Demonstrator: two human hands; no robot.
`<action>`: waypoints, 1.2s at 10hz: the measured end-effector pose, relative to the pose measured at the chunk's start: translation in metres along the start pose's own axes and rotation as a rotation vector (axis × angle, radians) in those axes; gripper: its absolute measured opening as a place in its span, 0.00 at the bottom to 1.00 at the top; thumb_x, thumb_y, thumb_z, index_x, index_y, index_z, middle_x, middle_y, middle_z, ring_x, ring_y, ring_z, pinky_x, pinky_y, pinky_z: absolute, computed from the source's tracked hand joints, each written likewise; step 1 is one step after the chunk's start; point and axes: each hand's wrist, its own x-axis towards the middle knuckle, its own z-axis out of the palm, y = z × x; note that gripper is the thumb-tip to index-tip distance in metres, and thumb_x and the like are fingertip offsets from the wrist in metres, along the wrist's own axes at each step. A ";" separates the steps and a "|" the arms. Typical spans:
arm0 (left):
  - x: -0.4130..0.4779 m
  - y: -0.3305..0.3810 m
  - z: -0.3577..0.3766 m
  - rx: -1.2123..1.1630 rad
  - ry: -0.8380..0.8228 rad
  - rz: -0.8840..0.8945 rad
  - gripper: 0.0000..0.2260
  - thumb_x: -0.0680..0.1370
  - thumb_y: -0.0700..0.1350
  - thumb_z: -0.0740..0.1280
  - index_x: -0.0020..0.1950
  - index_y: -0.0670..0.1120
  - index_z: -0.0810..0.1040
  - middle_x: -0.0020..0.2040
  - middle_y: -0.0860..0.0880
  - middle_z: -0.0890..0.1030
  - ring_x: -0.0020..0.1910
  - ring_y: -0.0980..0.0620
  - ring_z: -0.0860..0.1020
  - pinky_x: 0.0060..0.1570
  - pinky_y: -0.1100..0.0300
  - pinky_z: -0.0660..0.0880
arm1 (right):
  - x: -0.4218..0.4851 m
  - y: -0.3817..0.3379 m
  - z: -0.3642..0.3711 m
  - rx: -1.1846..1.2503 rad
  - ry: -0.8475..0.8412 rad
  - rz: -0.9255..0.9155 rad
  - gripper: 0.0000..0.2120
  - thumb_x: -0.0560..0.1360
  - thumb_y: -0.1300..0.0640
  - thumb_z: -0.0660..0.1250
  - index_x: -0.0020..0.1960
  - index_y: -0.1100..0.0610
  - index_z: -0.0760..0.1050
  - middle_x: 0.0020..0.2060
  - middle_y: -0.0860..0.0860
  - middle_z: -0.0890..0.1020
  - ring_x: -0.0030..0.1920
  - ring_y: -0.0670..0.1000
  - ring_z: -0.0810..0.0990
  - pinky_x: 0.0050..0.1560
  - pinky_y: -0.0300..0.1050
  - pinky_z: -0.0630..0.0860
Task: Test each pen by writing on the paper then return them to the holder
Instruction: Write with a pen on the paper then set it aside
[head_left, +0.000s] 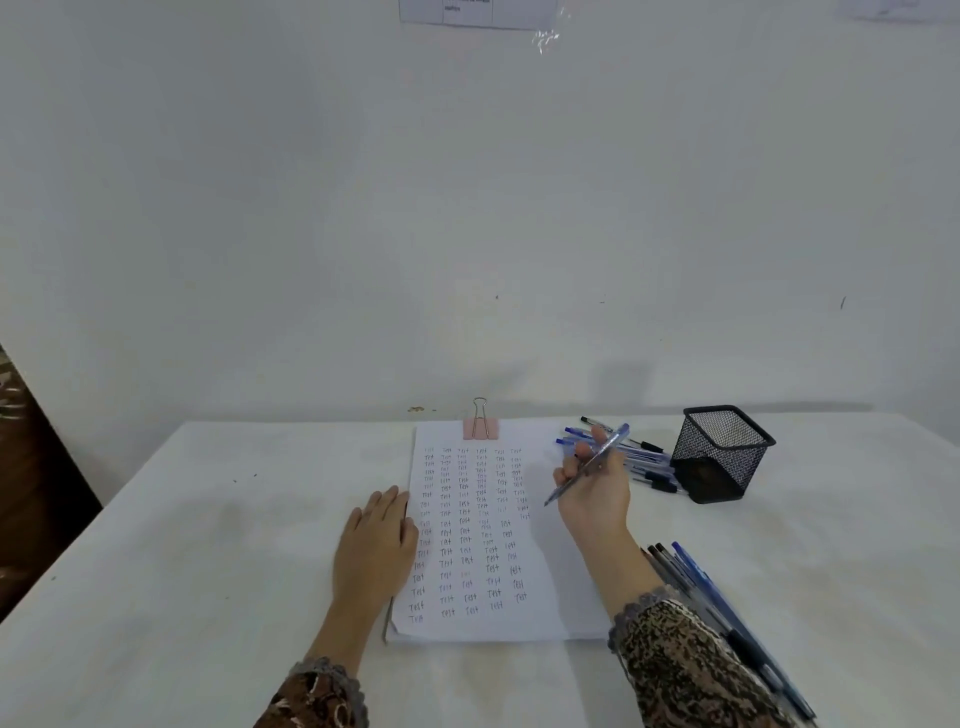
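We see the left hand lying flat with straight fingers on the paper's left edge, holding nothing. The paper lies on the white table, covered in columns of the word "Test", with a pink binder clip at its top edge. Over the paper's right side the right hand grips a blue pen, its tip raised just above the sheet. Right of the paper's top corner lies a loose pile of pens, touching the black mesh holder. Right of the paper's lower corner, a second bunch of pens lies beside the right forearm.
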 end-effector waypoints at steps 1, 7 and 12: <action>-0.001 0.000 0.000 -0.008 0.002 -0.003 0.21 0.82 0.48 0.49 0.75 0.48 0.56 0.76 0.52 0.56 0.75 0.55 0.51 0.74 0.57 0.47 | -0.004 0.001 -0.004 0.109 0.077 -0.030 0.15 0.82 0.51 0.51 0.43 0.49 0.73 0.22 0.46 0.71 0.23 0.47 0.64 0.32 0.41 0.58; 0.000 -0.001 0.002 -0.003 0.011 0.009 0.21 0.81 0.47 0.49 0.75 0.47 0.58 0.76 0.51 0.57 0.75 0.53 0.53 0.73 0.56 0.49 | -0.075 -0.092 -0.075 -2.049 0.212 -0.116 0.10 0.76 0.53 0.65 0.55 0.52 0.77 0.54 0.51 0.79 0.51 0.53 0.77 0.46 0.43 0.72; -0.002 0.000 0.001 -0.005 0.020 0.005 0.21 0.81 0.47 0.49 0.75 0.47 0.58 0.76 0.51 0.57 0.75 0.54 0.53 0.73 0.57 0.48 | -0.028 -0.140 0.003 -2.065 -0.061 -0.170 0.09 0.76 0.57 0.64 0.53 0.58 0.79 0.47 0.55 0.82 0.45 0.52 0.77 0.44 0.39 0.71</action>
